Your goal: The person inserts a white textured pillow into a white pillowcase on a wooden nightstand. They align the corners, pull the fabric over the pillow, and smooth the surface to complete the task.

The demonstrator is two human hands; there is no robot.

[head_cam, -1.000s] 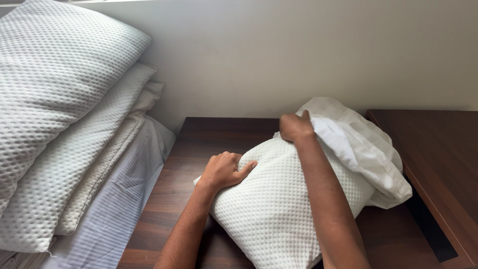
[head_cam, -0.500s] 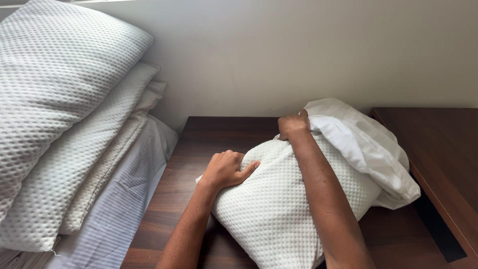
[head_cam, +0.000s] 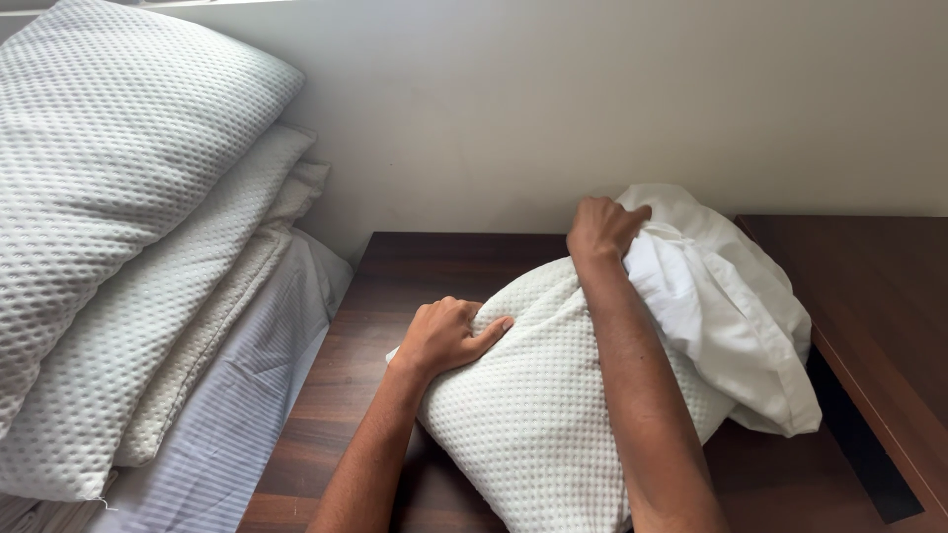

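Observation:
A white dimpled pillow (head_cam: 538, 415) lies on a dark wooden table (head_cam: 415, 271), its far end inside a smooth white pillowcase (head_cam: 736, 306). My left hand (head_cam: 449, 334) presses on the pillow's near left corner, fingers curled over the fabric. My right hand (head_cam: 602, 227) is closed on the bunched edge of the pillowcase at the far end of the pillow, with my forearm lying across the pillow.
Two more dimpled pillows (head_cam: 109, 197) are stacked at the left on a striped sheet (head_cam: 232, 415). A pale wall (head_cam: 592, 109) runs behind the table. A second dark wooden surface (head_cam: 879, 296) stands at the right, with a dark gap beside it.
My right hand has pulled the pillowcase edge a little to the right and up along the pillow. My left hand stays on the pillow's corner.

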